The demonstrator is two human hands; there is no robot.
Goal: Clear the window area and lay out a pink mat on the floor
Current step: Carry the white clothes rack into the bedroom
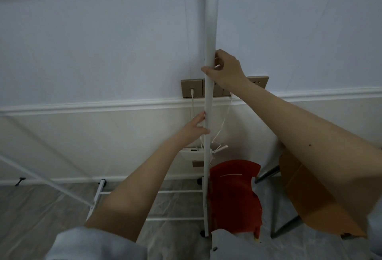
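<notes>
A white metal rack stands in front of the wall, and its upright pole [211,32] runs from the floor past the top of the view. My right hand [225,69] grips the pole high up, fingers and thumb curled round it. Lower down, my left hand [196,126] holds the same pole between thumb and fingers. The rack's base bars [177,191] lie low over the plastic-covered floor [41,218]. No pink mat is in view.
A red plastic chair [233,193] stands right behind the pole. An orange chair [310,197] sits to the right under my forearm. A white router [194,153] with cables hangs below brown wall sockets [192,88]. Another white frame bar [41,177] slants at the left.
</notes>
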